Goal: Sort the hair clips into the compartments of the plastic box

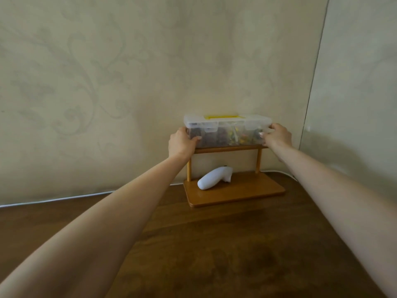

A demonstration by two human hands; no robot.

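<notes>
Clear plastic box (227, 134) with a yellow handle (223, 116) sits on the top shelf of a small wooden stand (234, 194) on the desk (214, 244), against the wall. Lid (227, 121) is down. Left hand (181, 145) and right hand (278, 136) each clasp one end of the box, thumbs on the front wall. Hair clips (234, 136) show through the wall as dark and colourful clumps, seemingly in separate compartments; too blurred to check the sorting. Every clip that shows is inside. Likely either the very start or the put-away stage; cannot tell which. A white handheld device (214, 177) lies on the stand's lower board.
</notes>
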